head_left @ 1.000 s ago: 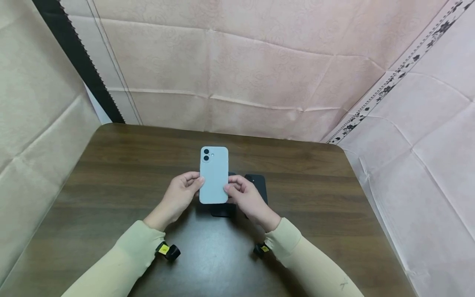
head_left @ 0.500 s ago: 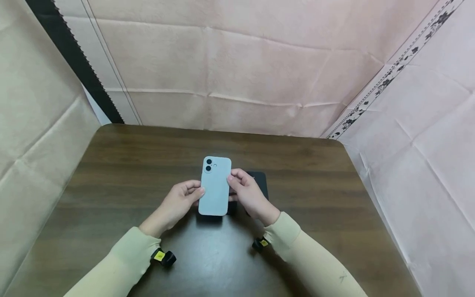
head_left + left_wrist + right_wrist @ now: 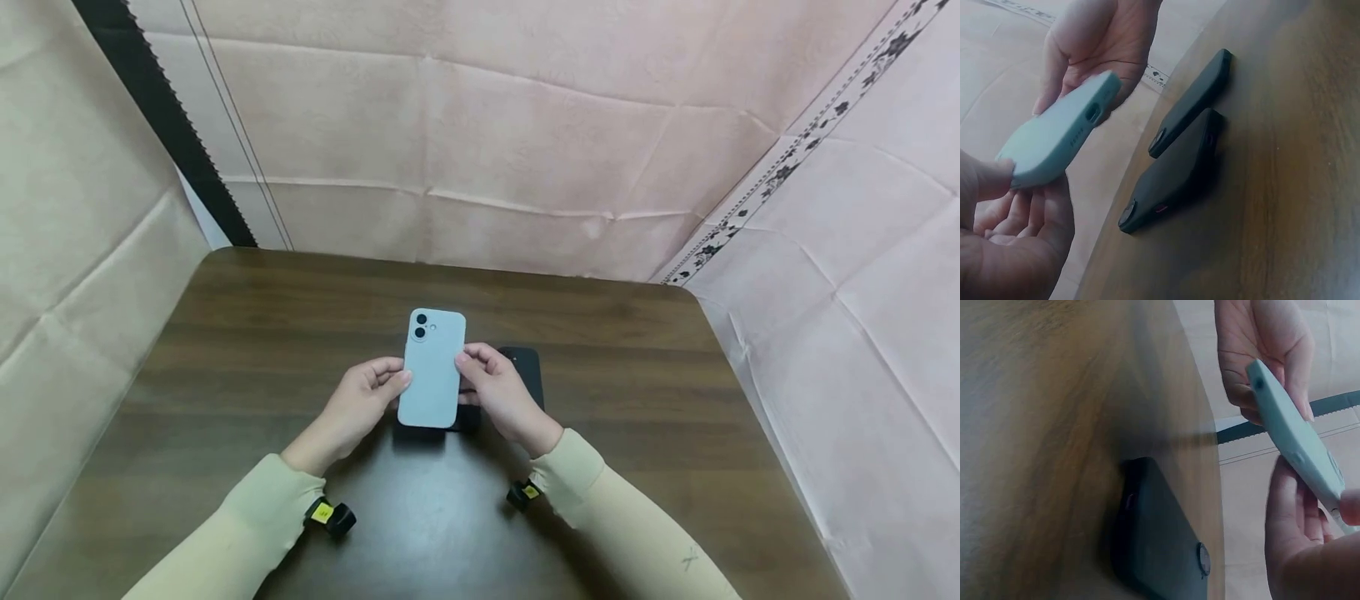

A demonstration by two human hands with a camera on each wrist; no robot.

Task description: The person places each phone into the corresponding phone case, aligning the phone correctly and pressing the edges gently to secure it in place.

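A phone in a light blue case (image 3: 432, 367) is held up above the table, its back with two camera lenses facing the head camera. My left hand (image 3: 365, 400) pinches its left edge, thumb on the back and fingers behind. On the other side my right hand (image 3: 501, 396) holds the right edge in the same way. Beneath, two dark phones lie side by side on the wood in the left wrist view: the nearer dark phone (image 3: 1169, 172) and the farther dark phone (image 3: 1192, 103). From the head, the held phone and my right hand partly cover them.
The brown wooden table (image 3: 300, 300) has rounded far corners. Pale cloth (image 3: 525, 150) hangs behind it and along both sides. A small black wrist camera (image 3: 339, 518) sits at my left cuff, another wrist camera (image 3: 517, 495) at the right.
The light blue phone has come slightly lower and leans a little to the right. My right hand has shifted higher along its edge. Both hands keep their hold.
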